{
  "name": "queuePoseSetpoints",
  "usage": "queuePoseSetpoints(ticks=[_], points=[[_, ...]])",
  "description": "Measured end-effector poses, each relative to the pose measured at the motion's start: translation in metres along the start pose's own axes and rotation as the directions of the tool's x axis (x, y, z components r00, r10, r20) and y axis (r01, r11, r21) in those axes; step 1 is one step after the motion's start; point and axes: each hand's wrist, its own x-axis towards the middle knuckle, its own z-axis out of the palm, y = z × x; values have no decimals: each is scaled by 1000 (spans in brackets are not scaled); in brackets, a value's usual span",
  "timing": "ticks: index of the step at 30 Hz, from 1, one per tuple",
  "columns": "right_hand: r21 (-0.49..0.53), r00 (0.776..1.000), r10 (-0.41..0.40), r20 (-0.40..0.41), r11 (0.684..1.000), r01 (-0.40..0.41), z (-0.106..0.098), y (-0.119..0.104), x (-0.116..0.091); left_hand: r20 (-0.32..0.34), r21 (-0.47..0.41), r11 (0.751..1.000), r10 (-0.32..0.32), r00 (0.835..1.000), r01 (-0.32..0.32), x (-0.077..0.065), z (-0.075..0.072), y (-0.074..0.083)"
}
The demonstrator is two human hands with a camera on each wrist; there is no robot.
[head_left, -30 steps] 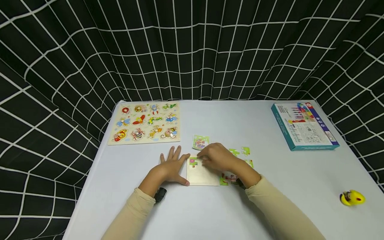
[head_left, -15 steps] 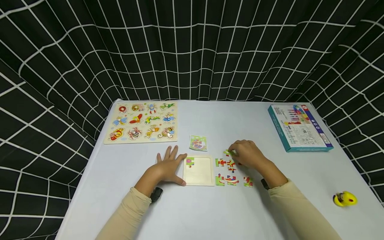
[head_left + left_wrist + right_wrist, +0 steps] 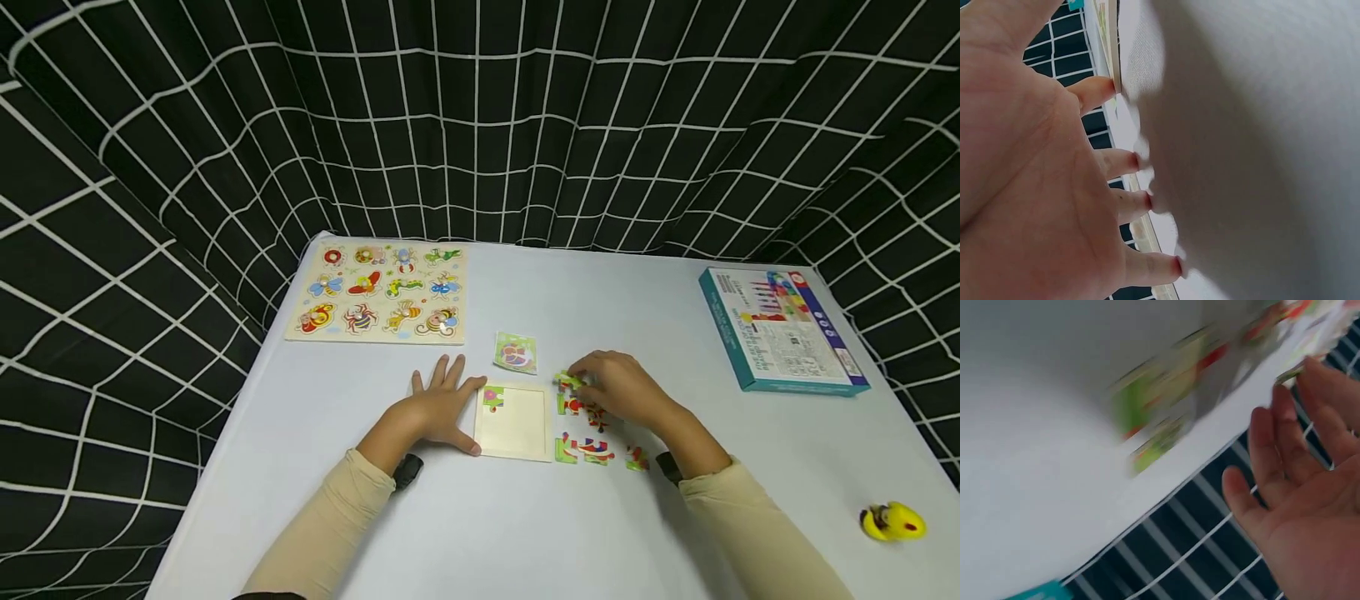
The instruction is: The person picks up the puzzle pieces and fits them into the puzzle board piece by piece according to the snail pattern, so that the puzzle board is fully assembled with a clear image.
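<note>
The box (image 3: 783, 328) at two o'clock carries print too small to read. The left hand (image 3: 438, 408) presses flat, fingers released, against the puzzle tray (image 3: 516, 423) mid-surface. The right hand (image 3: 618, 387) pinches a green piece (image 3: 567, 382) at the tray's three o'clock, its wrist view blurred.

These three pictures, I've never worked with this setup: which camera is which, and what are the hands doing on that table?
No machine here: a person works with bare hands. The big picture comes from a camera on the head, looking down at the table. The two blurry ones come from cameras strapped to each wrist. The left hand lies flat, fingers spread, steadying a small wooden puzzle tray with one piece in its corner. The right hand pinches a green puzzle piece above loose pieces. Also there: an insect puzzle board, a small picture card, a blue box and a yellow toy.
</note>
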Motion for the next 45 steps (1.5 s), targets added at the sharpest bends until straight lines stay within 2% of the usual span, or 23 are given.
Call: queuePoseSetpoints(ticks=[3, 7, 11, 14, 20, 25, 28, 39, 45], points=[[43, 994, -105, 10, 994, 104, 5, -18, 7, 10, 7, 1000, -7, 1000, 7, 2, 0, 1], [40, 977, -212, 6, 977, 211, 16, -38, 17, 15, 15, 1000, -12, 1000, 12, 3, 0, 2], [25, 970, -244, 5, 969, 244, 23, -49, 24, 17, 20, 1000, -8, 1000, 7, 3, -1, 2], [-23, 965, -261, 9, 965, 261, 27, -54, 26, 21, 22, 1000, -9, 1000, 8, 2, -1, 2], [-155, 970, -241, -2, 959, 238, 31, -63, 23, 21, 26, 1000, -12, 1000, 12, 2, -2, 1], [-272, 971, -237, -22, 936, 222, 34, -69, 21, 20, 35, 999, -9, 1000, 8, 3, -1, 0], [-309, 975, -221, -24, 929, 204, 35, -71, 21, 23, 33, 999, -9, 1000, 8, 3, -1, 0], [-319, 983, -181, -30, 934, 162, 35, -72, 21, 16, 21, 1000, -8, 1000, 7, 4, -3, 2], [-329, 978, -206, -36, 926, 183, 40, -71, 21, 16, 16, 1000, -12, 1000, 12, 4, -1, 1]])
